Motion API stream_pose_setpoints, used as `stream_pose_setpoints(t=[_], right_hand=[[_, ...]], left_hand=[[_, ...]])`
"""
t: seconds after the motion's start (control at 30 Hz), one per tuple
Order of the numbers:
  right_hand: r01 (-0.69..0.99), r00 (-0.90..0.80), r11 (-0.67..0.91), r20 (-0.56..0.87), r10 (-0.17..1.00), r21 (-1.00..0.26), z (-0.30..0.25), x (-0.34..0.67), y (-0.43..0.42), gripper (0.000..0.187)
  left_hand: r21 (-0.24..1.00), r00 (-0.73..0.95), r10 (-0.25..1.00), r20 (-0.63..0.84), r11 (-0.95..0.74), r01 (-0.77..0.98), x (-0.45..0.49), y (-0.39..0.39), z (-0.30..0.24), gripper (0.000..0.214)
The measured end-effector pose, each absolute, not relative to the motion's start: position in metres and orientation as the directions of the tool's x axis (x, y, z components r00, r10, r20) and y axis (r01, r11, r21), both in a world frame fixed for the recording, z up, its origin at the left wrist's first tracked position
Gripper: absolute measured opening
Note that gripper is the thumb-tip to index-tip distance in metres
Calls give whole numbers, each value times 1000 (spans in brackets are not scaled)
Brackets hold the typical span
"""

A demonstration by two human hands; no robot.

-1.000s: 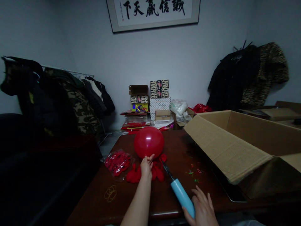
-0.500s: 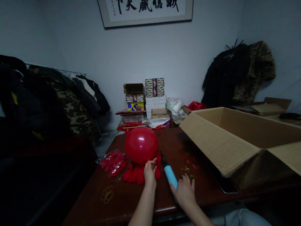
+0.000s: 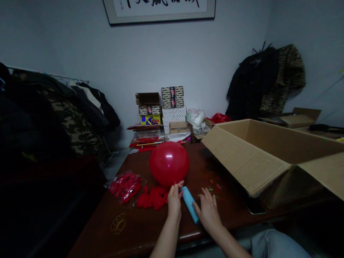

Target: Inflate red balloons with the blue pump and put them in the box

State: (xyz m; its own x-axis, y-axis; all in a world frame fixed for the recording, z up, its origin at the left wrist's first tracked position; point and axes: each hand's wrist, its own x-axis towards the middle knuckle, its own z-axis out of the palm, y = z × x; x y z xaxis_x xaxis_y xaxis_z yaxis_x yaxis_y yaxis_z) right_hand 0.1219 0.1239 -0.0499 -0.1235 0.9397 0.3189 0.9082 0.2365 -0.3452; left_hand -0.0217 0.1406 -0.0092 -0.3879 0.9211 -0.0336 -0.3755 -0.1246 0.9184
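Note:
An inflated red balloon (image 3: 169,163) hangs over the table, its neck pinched in the fingers of my left hand (image 3: 174,200). Just right of that hand lies a light blue hand pump (image 3: 190,205), its black nozzle hidden behind my fingers. My right hand (image 3: 208,211) is beside the pump with fingers spread and nothing in them. Limp red balloons (image 3: 153,197) are heaped to the left of my left hand. Farther left is a clear plastic bag (image 3: 125,186) with more red balloons inside.
Yellow rubber bands (image 3: 118,223) lie on the dark wooden table (image 3: 96,233). Small coloured bands (image 3: 219,186) are scattered right of the pump. A large open cardboard box (image 3: 247,161) takes up the right side, with a dark flat device (image 3: 254,206) partly under it. Stacked boxes (image 3: 173,116) stand at the back.
The balloon and my left hand have shifted a little right, in front of the pump's nozzle. My right hand has come off the pump and its fingers have spread.

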Motion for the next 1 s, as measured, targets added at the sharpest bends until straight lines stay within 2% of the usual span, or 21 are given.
stream_pose_setpoints(t=[0.1,0.3,0.43,0.57,0.73,1.0], right_hand=[[905,-134,261,356,925,-337,-55,154,132,33],[928,-94,205,337,937,-312,-60,207,171,33],[934,-116,210,311,943,-290,-56,216,205,31],[942,-148,219,271,951,-255,-53,210,237,21],[955,-174,221,226,958,-200,-52,196,263,31],[963,-201,236,234,951,-132,-60,187,280,31]], left_hand=[[932,-373,927,-37,-103,-347,-20,140,-9,36],[941,-362,931,-44,-84,-329,-9,142,-11,36],[931,-399,914,-69,-84,-355,-2,146,-11,34],[931,-408,910,-81,-78,-357,0,149,-10,32],[920,-389,918,-74,-87,-381,0,151,-10,35],[931,-372,925,-82,-61,-359,9,165,-15,36]])
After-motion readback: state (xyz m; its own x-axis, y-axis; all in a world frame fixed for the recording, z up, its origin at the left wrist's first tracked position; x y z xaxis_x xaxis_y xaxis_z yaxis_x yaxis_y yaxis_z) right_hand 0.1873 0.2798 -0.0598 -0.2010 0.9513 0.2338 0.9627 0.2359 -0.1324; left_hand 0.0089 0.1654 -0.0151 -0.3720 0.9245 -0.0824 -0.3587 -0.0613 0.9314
